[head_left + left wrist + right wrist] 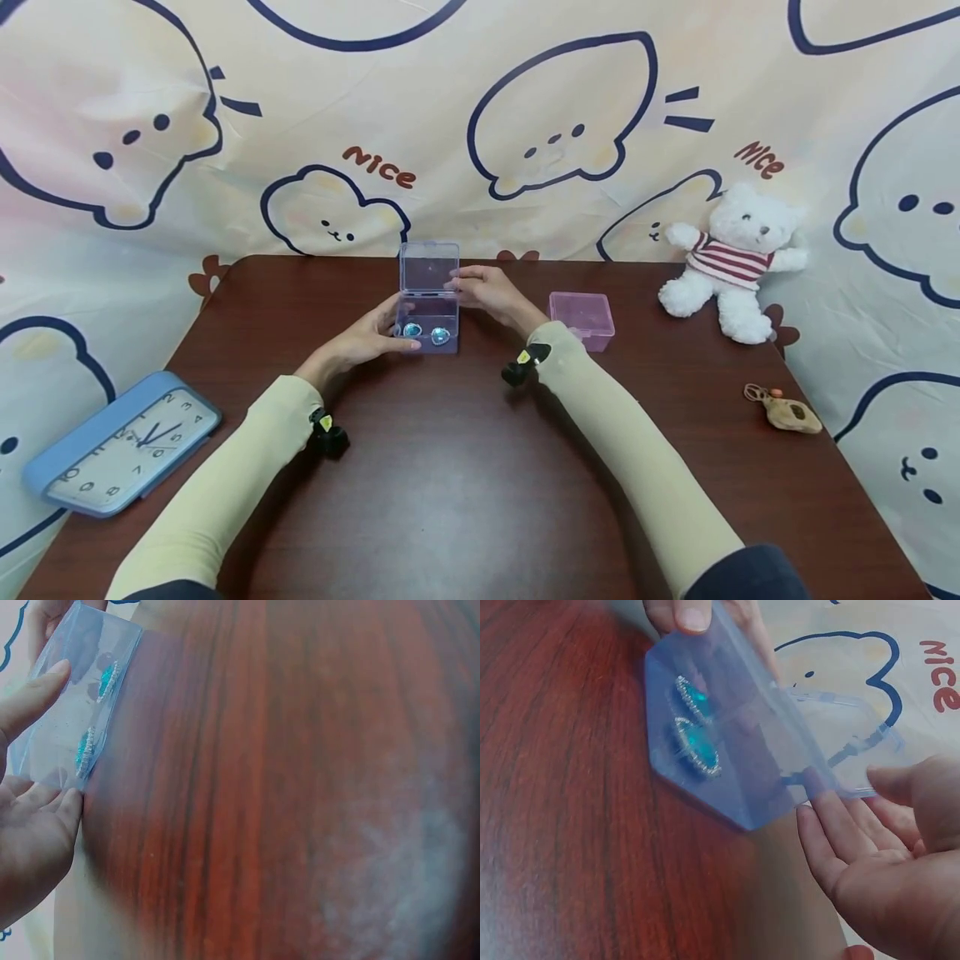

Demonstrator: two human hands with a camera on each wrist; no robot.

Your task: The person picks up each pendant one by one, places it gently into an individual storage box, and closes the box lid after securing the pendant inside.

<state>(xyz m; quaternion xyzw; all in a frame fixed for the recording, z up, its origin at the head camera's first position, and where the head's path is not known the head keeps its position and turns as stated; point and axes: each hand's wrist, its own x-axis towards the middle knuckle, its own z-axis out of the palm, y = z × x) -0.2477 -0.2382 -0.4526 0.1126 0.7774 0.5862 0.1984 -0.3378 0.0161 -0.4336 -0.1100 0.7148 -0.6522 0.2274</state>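
A clear bluish-purple plastic box (447, 312) stands on the table with its hinged lid (429, 268) raised. Inside lie two blue oval gems, which look like earrings: one gem (412, 330) at the left, the other gem (440, 336) at the right. Sparkling clear stones rim both gems (697, 746). My left hand (362, 337) grips the box's left side, thumb along the front and fingers round the side and back. At the raised lid's right edge, my right hand (495, 293) pinches with thumb and fingers, seen closer in the right wrist view.
A closed pink plastic box (582, 312) is right of my right hand. Farther right are a white teddy bear (738, 262) in a striped shirt and a small beige pendant (791, 415). A blue-framed clock (123, 442) lies at the left edge of the brown table (450, 483).
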